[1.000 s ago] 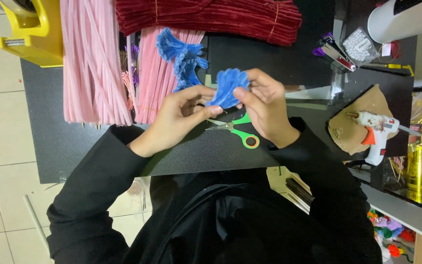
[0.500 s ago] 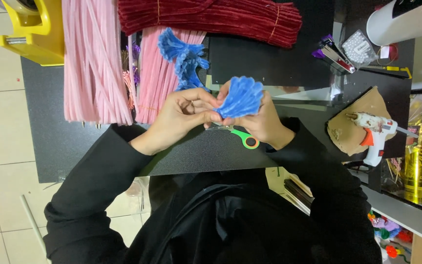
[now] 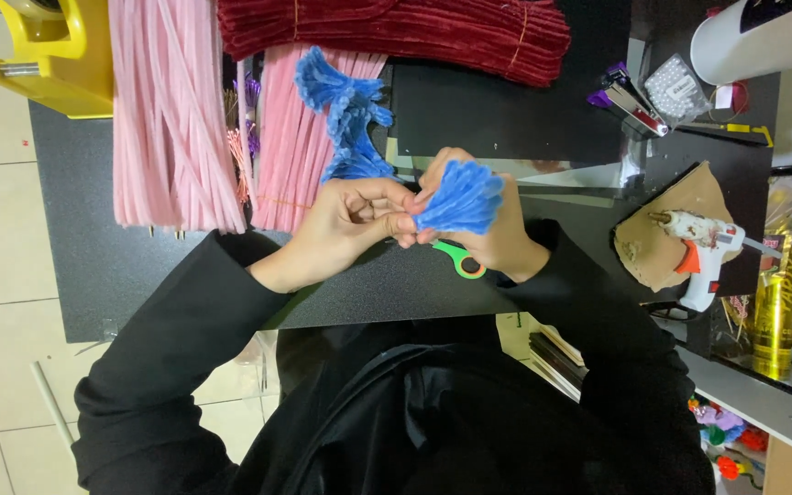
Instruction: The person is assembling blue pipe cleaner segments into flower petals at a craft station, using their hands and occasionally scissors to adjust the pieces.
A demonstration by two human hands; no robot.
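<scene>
Both hands pinching a fan-shaped bundle of blue fuzzy pipe cleaners (image 3: 460, 197) above black worktop (image 3: 121, 266), left hand (image 3: 355, 220) at its base, right hand (image 3: 488, 234) behind it, green-handled scissors (image 3: 458, 260) just below, pink pipe-cleaner bundles (image 3: 171, 110) nr.

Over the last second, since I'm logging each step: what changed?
The blue fuzzy fan turned in both hands, its spread end swinging toward the right hand, while the left hand shifted to pinch its narrow end. Both hands kept hold. Green-handled scissors, glue gun and pink bundles stayed put.
</scene>
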